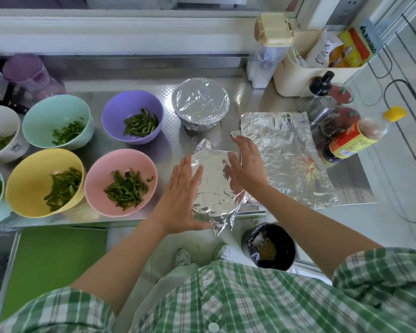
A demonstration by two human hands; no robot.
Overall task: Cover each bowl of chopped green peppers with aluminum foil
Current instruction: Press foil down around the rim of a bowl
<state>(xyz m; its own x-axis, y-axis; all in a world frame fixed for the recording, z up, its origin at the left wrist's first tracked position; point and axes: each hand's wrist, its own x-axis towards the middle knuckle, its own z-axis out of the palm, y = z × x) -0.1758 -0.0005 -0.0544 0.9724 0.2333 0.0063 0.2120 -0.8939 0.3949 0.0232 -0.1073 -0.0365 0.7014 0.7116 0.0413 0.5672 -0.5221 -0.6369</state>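
Nearest, a green checked shirt (226,296), then a black-lined bin (270,246) below the front edge of the steel counter (173,145). Both hands flat, fingers straight: left hand (180,200) and right hand (249,162) pressing foil against opposite sides of the foil-draped bowl (216,186) at that edge. Just left, pink bowl (120,182) and yellow bowl (34,183) of uncovered peppers; just right, a loose foil sheet (283,152). Farther back, purple bowl (132,116), mint bowl (55,121), a finished foil-covered bowl (199,104).

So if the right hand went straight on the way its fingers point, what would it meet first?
Probably the turned-up corner of the loose foil sheet, just beyond the fingertips of the right hand; past that, the already covered bowl at the back. Depth is unclear, so it might clear the corner.
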